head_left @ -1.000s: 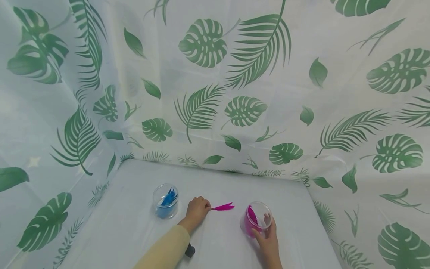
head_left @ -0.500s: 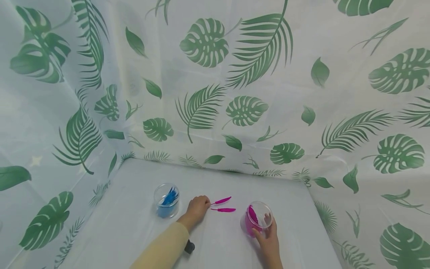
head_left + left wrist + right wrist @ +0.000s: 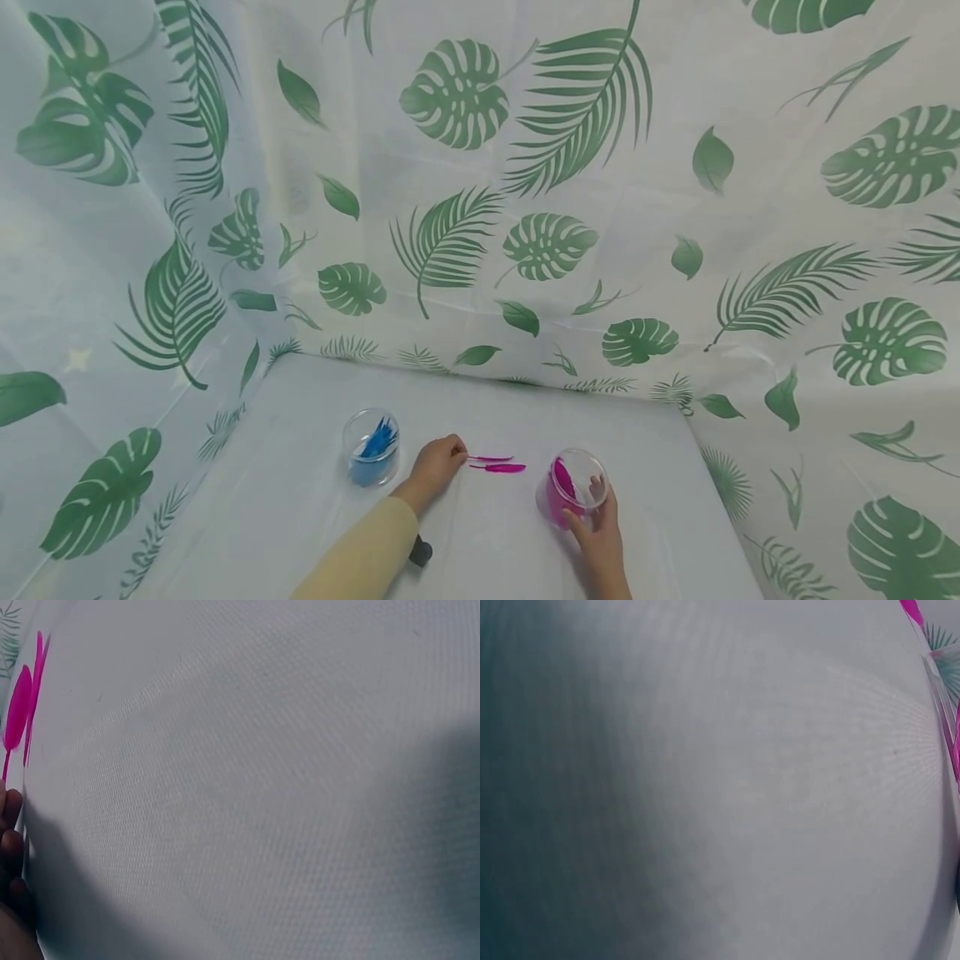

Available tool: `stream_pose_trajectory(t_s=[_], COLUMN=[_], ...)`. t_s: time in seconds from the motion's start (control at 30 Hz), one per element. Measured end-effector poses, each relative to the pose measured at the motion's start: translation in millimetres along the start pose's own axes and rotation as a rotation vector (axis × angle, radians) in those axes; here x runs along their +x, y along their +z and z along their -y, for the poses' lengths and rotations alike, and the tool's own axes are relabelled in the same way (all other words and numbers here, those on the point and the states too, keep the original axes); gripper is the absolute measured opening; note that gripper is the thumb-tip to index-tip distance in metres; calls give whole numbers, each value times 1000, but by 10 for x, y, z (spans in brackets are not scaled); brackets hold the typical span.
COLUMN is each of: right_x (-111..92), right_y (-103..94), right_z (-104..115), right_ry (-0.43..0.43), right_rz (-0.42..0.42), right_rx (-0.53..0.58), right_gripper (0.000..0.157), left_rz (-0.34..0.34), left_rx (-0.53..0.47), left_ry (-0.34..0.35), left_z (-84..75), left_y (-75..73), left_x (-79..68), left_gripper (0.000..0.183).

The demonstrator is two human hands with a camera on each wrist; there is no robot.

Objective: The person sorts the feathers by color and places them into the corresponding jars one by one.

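In the head view my left hand (image 3: 435, 467) pinches a magenta feather (image 3: 495, 457) by its quill end, low over the white table. Just nearer to me, a second magenta feather (image 3: 506, 468) lies almost parallel to it. The left wrist view catches the held feather (image 3: 18, 709) and the fingers only at its left edge. My right hand (image 3: 602, 546) grips a clear round cup (image 3: 592, 500) with magenta feathers (image 3: 564, 482) inside, its thumb on the near side. Only a sliver of this cup (image 3: 939, 690) shows in the right wrist view.
Left of my left hand stands another clear cup (image 3: 349, 433) with blue feathers (image 3: 377, 442) in it. A small black object (image 3: 421, 552) sits by my left sleeve (image 3: 367, 546). Leaf-printed sheeting (image 3: 472, 333) rises behind the white table (image 3: 480, 542) and along its sides.
The two magenta feathers overlapped a second ago, then appeared apart. The held one has since swung down from a raised angle to nearly parallel with the other. The right hand and cup stay put.
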State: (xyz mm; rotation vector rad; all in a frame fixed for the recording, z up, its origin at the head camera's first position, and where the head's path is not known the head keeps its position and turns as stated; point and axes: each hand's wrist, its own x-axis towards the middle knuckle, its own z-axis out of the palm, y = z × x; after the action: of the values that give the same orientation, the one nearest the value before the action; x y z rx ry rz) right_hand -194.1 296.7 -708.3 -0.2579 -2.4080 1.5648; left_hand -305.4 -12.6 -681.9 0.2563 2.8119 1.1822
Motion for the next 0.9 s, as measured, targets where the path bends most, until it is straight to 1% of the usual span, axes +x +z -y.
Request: stream_pose_trajectory(t_s=[0.13,0.27,0.43,0.47,0.5,0.53,0.63,0.67,0.73,0.77,0.83,0.9], right_x=[-4,-2,0,-13,-32,-34,-31,-29,1,4,6,9], right_y=[-2,-8,-19,-25,-31,-30,-22,-19,-4,-4,-6,-5], right_z=[16,34,54,97,156,153,137,123,15,16,22,27], right_ry=[3,34,64,74,80,79,64,51,27,27,31,53], right_rz=[5,26,47,50,51,50,39,35,27,27,30,32], right_rx=[9,40,41,36,33,31,41,45,46,50,40,21], right_gripper=[98,99,101,101,100,100,98,98,98,97,98,99], left_rz=[-6,-6,2,3,-1,2,23,35,65,78,89,101], left_rx=[-41,-97,-130,-138,-136,-139,-113,-100,-66,-49,-18,10], left_ry=[19,20,-4,-4,11,18,57,77,112,134,198,270], left_z=[62,79,40,25,3,-24,-175,-252,-416,-504,-664,-813], left_y=[0,-23,-81,-95,-115,-140,-262,-323,-448,-512,-622,-713], left_x=[18,36,65,78,97,122,201,224,267,281,312,338], left_gripper=[4,6,8,9,9,8,7,7,7,8,9,10])
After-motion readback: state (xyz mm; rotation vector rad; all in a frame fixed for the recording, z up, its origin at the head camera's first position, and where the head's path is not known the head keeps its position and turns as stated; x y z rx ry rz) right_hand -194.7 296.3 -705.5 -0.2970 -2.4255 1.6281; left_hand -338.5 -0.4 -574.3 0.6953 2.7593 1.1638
